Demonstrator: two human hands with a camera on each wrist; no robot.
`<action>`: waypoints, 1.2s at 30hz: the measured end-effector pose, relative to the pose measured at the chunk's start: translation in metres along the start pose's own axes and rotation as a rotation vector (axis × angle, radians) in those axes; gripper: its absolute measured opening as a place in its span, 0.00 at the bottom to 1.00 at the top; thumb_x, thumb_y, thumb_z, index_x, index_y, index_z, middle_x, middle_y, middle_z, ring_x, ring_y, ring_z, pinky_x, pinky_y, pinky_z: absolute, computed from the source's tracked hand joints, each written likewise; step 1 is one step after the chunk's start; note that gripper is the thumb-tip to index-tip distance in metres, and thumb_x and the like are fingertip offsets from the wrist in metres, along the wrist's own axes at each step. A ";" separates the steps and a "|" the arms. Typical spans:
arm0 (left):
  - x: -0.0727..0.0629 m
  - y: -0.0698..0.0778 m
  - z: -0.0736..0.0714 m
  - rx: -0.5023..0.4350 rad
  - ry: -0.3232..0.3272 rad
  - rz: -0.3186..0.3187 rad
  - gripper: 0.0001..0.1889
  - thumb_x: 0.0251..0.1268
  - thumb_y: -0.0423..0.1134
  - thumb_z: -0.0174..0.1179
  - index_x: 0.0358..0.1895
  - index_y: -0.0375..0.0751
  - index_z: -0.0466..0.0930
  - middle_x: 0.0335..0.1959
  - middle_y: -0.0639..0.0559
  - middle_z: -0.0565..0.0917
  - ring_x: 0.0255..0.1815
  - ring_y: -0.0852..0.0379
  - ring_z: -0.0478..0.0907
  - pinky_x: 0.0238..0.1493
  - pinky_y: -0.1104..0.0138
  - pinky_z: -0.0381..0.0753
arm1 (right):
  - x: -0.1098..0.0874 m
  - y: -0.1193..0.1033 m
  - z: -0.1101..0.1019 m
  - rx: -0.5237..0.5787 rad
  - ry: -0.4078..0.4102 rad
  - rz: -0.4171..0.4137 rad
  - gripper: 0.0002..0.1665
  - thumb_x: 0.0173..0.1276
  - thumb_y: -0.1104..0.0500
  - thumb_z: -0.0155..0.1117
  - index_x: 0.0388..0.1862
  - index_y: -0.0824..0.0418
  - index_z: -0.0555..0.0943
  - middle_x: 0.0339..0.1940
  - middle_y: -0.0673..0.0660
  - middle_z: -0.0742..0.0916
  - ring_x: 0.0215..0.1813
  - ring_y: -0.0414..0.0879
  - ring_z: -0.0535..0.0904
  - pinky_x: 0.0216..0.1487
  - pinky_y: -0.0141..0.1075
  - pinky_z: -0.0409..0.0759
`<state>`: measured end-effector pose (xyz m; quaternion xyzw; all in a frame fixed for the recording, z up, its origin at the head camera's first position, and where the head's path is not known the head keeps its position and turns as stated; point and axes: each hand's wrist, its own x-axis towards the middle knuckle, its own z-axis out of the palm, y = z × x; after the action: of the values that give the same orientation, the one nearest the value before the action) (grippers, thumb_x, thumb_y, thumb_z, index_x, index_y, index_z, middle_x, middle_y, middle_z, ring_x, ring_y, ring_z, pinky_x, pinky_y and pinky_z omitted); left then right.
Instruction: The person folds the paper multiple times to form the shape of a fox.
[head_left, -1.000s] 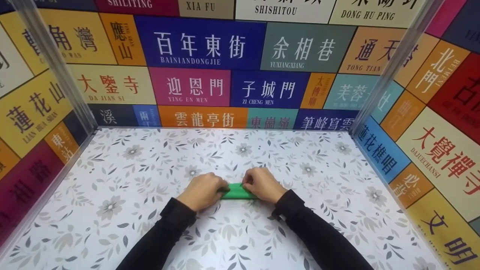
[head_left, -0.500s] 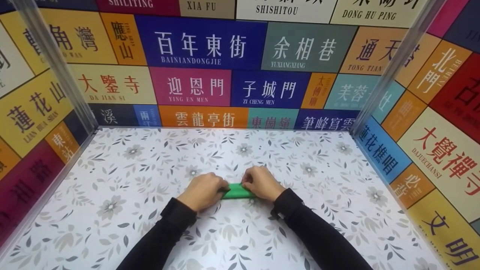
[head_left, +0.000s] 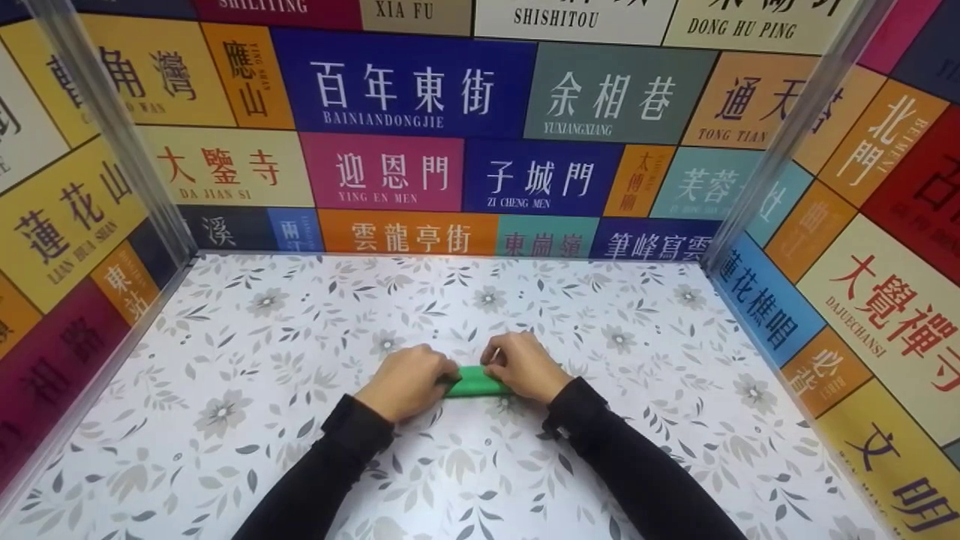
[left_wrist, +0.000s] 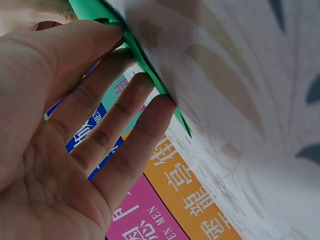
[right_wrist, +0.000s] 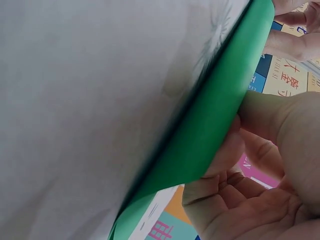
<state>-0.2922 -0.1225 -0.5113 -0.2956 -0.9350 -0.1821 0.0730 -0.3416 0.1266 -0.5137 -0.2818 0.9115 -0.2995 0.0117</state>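
Observation:
A green sheet of paper (head_left: 474, 382), folded over into a narrow strip, lies near the middle of the table between both hands. At its left end my left hand (head_left: 409, 381) holds it; in the left wrist view the thumb and fingertips (left_wrist: 162, 102) meet the paper's edge close over the table. Toward the right end, my right hand (head_left: 526, 367) pinches the far edge. The right wrist view shows the folded green paper (right_wrist: 210, 110) bulging in a soft curve, with the right thumb (right_wrist: 262, 112) at its edge. Both ends are partly hidden by the hands.
The table (head_left: 300, 450) has a white covering with grey flowers and leaves. A back wall (head_left: 405, 90) of coloured sign panels rises behind it, with side walls at left and right. Clear corner posts (head_left: 780, 142) stand where the walls meet.
The fingers of the right hand shift very slightly at the paper's edge. The left hand and the green paper stay in nearly the same place.

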 end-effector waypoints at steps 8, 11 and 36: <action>0.000 0.000 -0.001 -0.007 -0.017 -0.014 0.13 0.66 0.27 0.77 0.50 0.47 0.99 0.44 0.49 0.99 0.45 0.44 0.93 0.53 0.47 0.94 | -0.002 -0.002 -0.001 0.003 -0.005 -0.011 0.03 0.74 0.68 0.81 0.44 0.63 0.95 0.34 0.57 0.95 0.33 0.39 0.86 0.38 0.34 0.85; 0.001 0.001 -0.001 -0.014 -0.016 -0.021 0.14 0.66 0.27 0.77 0.50 0.47 0.99 0.45 0.49 0.99 0.46 0.44 0.93 0.55 0.47 0.94 | -0.003 -0.003 -0.001 -0.001 -0.005 -0.013 0.03 0.74 0.68 0.81 0.44 0.63 0.95 0.33 0.57 0.95 0.33 0.39 0.84 0.38 0.34 0.84; 0.000 0.002 -0.001 -0.012 -0.005 -0.020 0.11 0.69 0.31 0.78 0.49 0.49 1.00 0.43 0.50 0.99 0.43 0.44 0.92 0.50 0.48 0.93 | -0.003 -0.008 0.000 -0.092 0.019 -0.074 0.05 0.71 0.70 0.81 0.37 0.62 0.95 0.34 0.56 0.96 0.39 0.51 0.92 0.49 0.50 0.93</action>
<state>-0.2914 -0.1211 -0.5101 -0.2872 -0.9368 -0.1879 0.0673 -0.3351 0.1226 -0.5098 -0.3126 0.9133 -0.2601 -0.0212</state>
